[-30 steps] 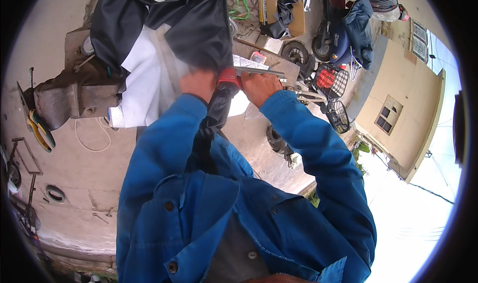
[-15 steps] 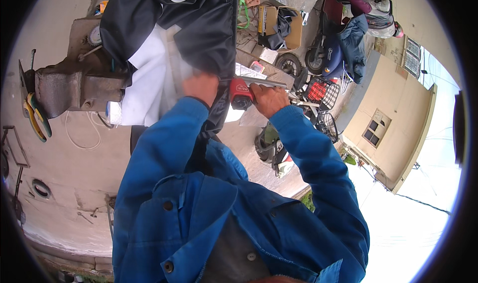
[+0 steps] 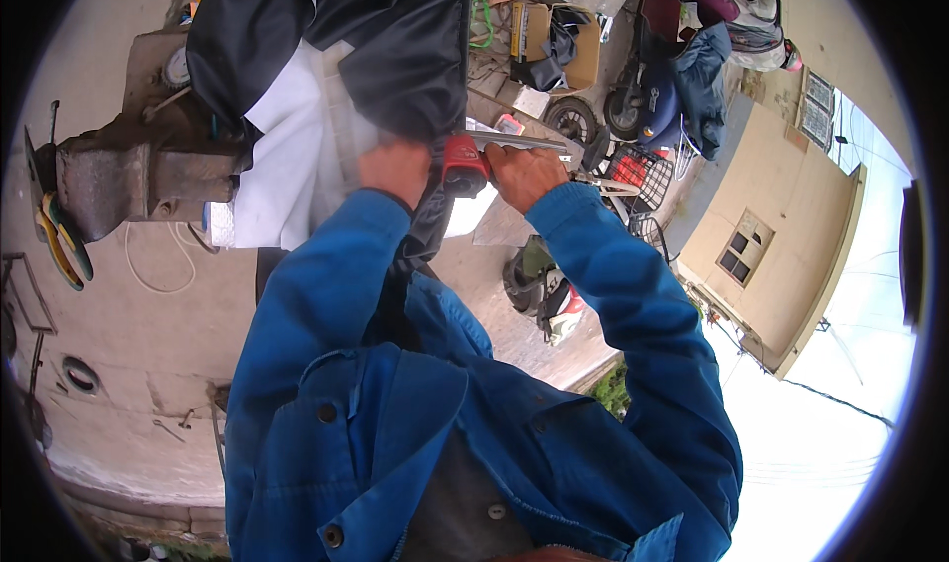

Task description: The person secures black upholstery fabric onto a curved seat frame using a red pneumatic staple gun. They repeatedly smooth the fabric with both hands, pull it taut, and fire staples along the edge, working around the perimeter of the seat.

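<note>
since the earlier view, the red-and-black tool (image 3: 465, 164) and the right hand (image 3: 529, 176) have shifted a little together, toward the left hand (image 3: 395, 172) and slightly away from the body. from my end i see the tool at the right border of the black sheet (image 3: 405, 78), just beside the left hand, with the right hand against its other side. the right fingers are curled close together and pinch at the tool's right side; a slim metal bar (image 3: 519, 142) runs out past the knuckles, and i cannot tell whether the fingertips close on it too.

the left hand is smeared by motion over the lower part of the black sheet. i cannot tell whether its fingers are spread or pressed together. next to it, on its left, hangs a creased white sheet (image 3: 282, 167), with the black sheet partly over it.

farther left i have a rusty bench vise (image 3: 148, 181), with a round dial gauge (image 3: 176, 68) above it and pliers (image 3: 61, 241) with yellow-and-green handles at its outer end. up on my right sit an open cardboard box (image 3: 587, 56), a motor scooter (image 3: 656, 107) and a black wire basket (image 3: 643, 178).
</note>
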`<action>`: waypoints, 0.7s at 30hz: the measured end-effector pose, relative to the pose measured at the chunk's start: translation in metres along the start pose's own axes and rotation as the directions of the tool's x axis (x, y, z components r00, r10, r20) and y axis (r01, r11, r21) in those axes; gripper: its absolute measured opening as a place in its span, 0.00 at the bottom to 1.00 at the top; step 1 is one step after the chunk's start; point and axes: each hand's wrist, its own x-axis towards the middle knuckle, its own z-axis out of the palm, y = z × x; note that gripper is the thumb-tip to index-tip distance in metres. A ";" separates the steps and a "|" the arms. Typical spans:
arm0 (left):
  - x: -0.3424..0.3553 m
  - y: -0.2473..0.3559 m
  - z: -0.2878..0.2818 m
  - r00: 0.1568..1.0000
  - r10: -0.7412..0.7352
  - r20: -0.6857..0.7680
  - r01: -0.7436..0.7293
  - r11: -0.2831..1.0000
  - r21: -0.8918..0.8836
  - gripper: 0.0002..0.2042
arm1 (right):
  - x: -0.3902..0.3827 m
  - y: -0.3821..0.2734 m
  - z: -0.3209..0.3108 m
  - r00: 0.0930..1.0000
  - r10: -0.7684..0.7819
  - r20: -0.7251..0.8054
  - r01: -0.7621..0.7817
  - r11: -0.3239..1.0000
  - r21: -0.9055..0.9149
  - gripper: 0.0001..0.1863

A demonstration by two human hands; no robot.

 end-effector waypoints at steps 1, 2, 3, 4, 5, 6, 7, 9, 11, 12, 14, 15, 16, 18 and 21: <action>0.000 0.000 0.000 1.000 0.000 0.005 0.000 1.000 -0.003 0.05 | 0.000 -0.001 -0.001 1.000 0.000 0.010 0.000 1.000 -0.003 0.09; 0.000 0.000 -0.001 1.000 -0.001 0.010 0.001 1.000 -0.006 0.05 | -0.001 -0.002 -0.002 1.000 0.004 0.027 -0.004 1.000 -0.003 0.09; -0.001 0.000 -0.001 1.000 0.008 0.008 -0.008 1.000 -0.009 0.05 | -0.002 -0.004 -0.004 0.999 0.009 0.043 -0.009 1.000 -0.003 0.09; -0.001 0.000 -0.002 1.000 0.017 0.007 -0.017 1.000 -0.010 0.05 | -0.002 -0.006 -0.005 0.998 0.015 0.058 -0.015 1.000 -0.002 0.08; -0.002 -0.001 -0.002 1.000 0.027 0.005 -0.027 1.000 -0.011 0.05 | -0.002 -0.005 -0.003 1.000 0.008 0.030 -0.008 1.000 -0.003 0.08; -0.001 -0.002 -0.001 1.000 0.019 0.008 -0.019 1.000 -0.002 0.05 | -0.001 -0.004 0.002 1.000 0.002 0.002 -0.002 1.000 -0.004 0.08; 0.000 -0.001 0.001 1.000 0.014 0.012 -0.014 1.000 0.007 0.05 | -0.001 -0.005 0.001 1.000 0.000 -0.026 0.000 1.000 -0.005 0.08; -0.002 -0.001 0.003 1.000 0.012 0.009 -0.012 1.000 0.011 0.05 | 0.001 -0.009 -0.009 0.997 0.019 0.076 -0.018 1.000 -0.003 0.08; -0.001 -0.001 0.001 1.000 0.011 -0.014 -0.011 1.000 0.004 0.05 | 0.007 -0.012 -0.013 0.991 0.035 0.126 -0.036 0.999 0.005 0.08; 0.000 -0.001 -0.001 1.000 0.005 0.002 -0.005 1.000 0.008 0.05 | 0.009 -0.011 -0.011 0.991 0.046 0.129 -0.049 0.999 0.015 0.08; 0.000 0.000 -0.004 0.999 -0.011 0.036 0.010 1.000 0.019 0.06 | 0.016 -0.015 -0.014 0.990 0.040 0.135 -0.043 0.999 0.020 0.09; 0.001 0.000 -0.004 1.000 -0.015 -0.003 0.015 1.000 -0.002 0.06 | 0.021 -0.017 -0.020 0.990 0.026 0.136 -0.028 1.000 0.014 0.09; 0.001 0.000 -0.004 0.999 -0.018 -0.041 0.017 0.999 -0.027 0.06 | 0.022 -0.018 -0.026 0.990 0.015 0.140 -0.016 1.000 0.006 0.09; -0.001 0.001 -0.004 0.999 -0.016 -0.043 0.015 0.999 -0.034 0.06 | 0.022 -0.017 -0.025 0.992 -0.019 0.125 0.019 1.000 0.004 0.09; 0.005 0.001 -0.004 1.000 0.000 -0.006 0.000 1.000 -0.008 0.06 | 0.015 -0.005 -0.015 0.996 0.029 0.088 -0.031 0.999 0.018 0.11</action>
